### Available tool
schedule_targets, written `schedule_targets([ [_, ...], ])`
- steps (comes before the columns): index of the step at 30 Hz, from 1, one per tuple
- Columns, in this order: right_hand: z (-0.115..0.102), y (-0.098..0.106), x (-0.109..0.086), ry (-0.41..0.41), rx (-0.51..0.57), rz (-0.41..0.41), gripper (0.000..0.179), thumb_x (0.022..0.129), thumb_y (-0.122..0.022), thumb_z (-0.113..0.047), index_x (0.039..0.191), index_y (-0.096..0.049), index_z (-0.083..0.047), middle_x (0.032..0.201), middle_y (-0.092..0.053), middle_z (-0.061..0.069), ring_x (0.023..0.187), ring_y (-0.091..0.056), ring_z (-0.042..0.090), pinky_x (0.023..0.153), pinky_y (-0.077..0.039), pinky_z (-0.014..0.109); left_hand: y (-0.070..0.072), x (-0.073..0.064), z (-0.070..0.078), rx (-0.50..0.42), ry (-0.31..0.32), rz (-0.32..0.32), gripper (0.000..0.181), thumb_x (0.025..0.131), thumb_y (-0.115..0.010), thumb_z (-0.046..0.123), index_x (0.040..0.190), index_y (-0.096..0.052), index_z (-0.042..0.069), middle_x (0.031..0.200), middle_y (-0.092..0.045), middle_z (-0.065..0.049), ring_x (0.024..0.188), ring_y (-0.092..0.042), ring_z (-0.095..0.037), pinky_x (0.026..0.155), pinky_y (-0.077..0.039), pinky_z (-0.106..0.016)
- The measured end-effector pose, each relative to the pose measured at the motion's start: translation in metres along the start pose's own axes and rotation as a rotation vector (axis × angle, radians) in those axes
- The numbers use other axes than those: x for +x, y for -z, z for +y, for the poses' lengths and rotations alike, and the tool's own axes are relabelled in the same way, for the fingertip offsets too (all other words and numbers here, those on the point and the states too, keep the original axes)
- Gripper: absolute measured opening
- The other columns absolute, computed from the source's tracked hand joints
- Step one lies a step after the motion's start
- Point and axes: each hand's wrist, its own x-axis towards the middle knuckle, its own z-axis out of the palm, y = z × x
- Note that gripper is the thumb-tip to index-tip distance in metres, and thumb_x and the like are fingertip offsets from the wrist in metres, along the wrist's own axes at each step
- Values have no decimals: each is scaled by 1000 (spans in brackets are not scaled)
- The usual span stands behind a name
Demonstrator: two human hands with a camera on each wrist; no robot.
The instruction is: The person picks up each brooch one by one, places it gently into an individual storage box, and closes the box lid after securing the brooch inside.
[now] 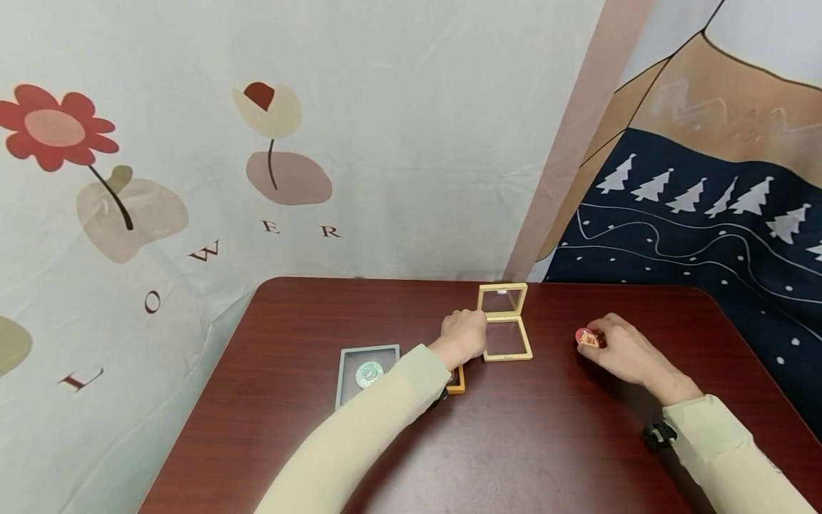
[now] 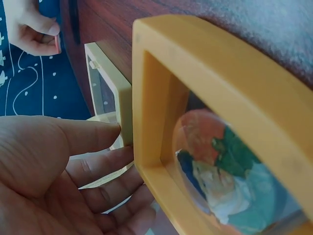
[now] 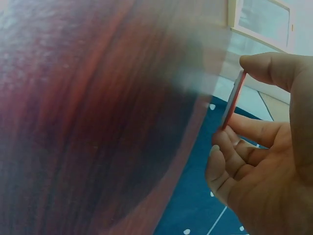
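Note:
A pale yellow hinged display frame (image 1: 508, 357) stands unfolded on the table, its upper half (image 1: 503, 286) raised and clear film in both halves. My left hand (image 1: 464, 335) pinches its left edge between thumb and fingers, as the left wrist view shows at the frame's side (image 2: 126, 110). Over to the right, my right hand (image 1: 619, 350) holds a round red-rimmed badge (image 1: 587, 338) with a picture on it. In the right wrist view, the badge (image 3: 234, 100) is edge-on between thumb and fingers, apart from the frame.
A grey-blue frame (image 1: 369, 349) with a round green badge (image 1: 369, 374) lies left, partly behind my left sleeve. Under the left wrist is an orange frame (image 1: 457, 389), mostly hidden; the left wrist view shows a round picture badge (image 2: 220, 171) inside it. The dark red table (image 1: 546, 442) meets hanging cloth behind.

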Motion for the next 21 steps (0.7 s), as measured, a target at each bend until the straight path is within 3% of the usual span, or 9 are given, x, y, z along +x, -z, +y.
schedule_targets([
  [10,-9,10,-1,-37,37,-6,51,93,-78,-27,123,-64,11,112,-62,21,95,-59,32,84,-51,52,-3,-3,2,-56,-20,19,30,101,-64,7,72,-61,15,66,-58,0,62,-42,-16,59,-39,-31],
  [21,-14,12,-5,-34,44,18,50,93,-77,-27,124,-64,11,110,-62,19,93,-58,30,80,-52,47,-2,-5,2,-81,-25,29,32,102,-65,9,71,-59,15,64,-58,0,58,-43,-15,55,-38,-30],
])
